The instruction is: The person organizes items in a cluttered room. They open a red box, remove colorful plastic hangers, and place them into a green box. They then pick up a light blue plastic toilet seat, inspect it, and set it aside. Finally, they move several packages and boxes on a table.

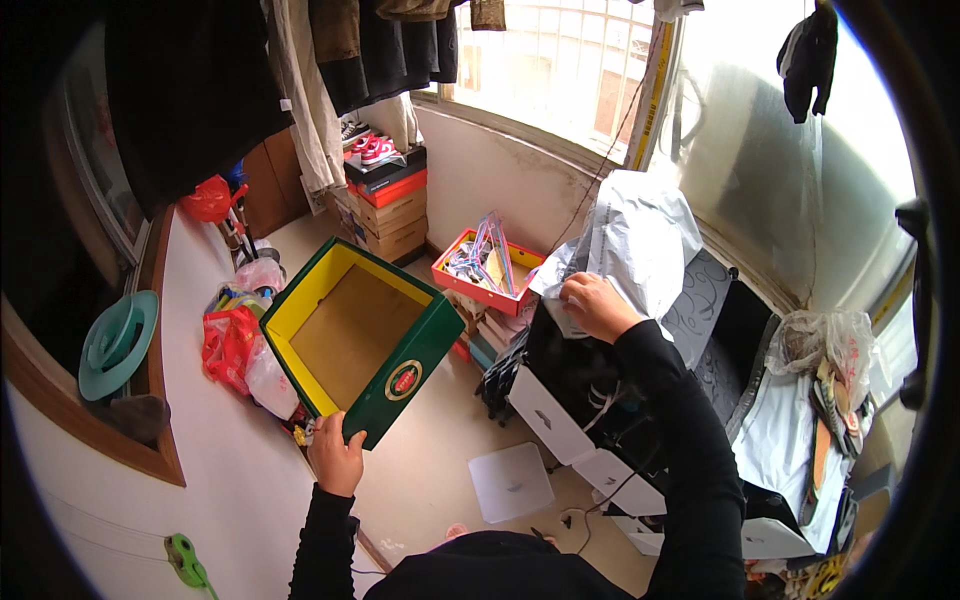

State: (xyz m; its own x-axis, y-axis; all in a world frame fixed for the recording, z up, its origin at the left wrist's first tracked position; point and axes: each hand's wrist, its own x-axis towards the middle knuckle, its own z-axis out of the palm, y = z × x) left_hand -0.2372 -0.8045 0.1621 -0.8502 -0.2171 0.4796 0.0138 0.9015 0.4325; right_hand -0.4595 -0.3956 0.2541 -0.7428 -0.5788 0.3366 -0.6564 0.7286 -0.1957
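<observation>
My left hand [337,454] grips the near corner of an open green cardboard box [427,341], thumb on its outer side. The box is tilted above the floor; its inner walls are yellow, its bare bottom is brown, and a round emblem marks the outside. To the right, my right hand [596,304] has its fingers curled on the lower left part of a crumpled white plastic bag [637,232]. That bag sits on top of black-and-white storage boxes [551,412]. My fingertips are partly hidden against the plastic.
A red box lid [480,283] with hangers lies beyond the green box. Stacked shoeboxes [390,217] stand at the back. Plastic bags [229,345] line the left wall. A white panel [512,482] and a cable [600,504] are on the floor. Clothes [187,97] hang overhead.
</observation>
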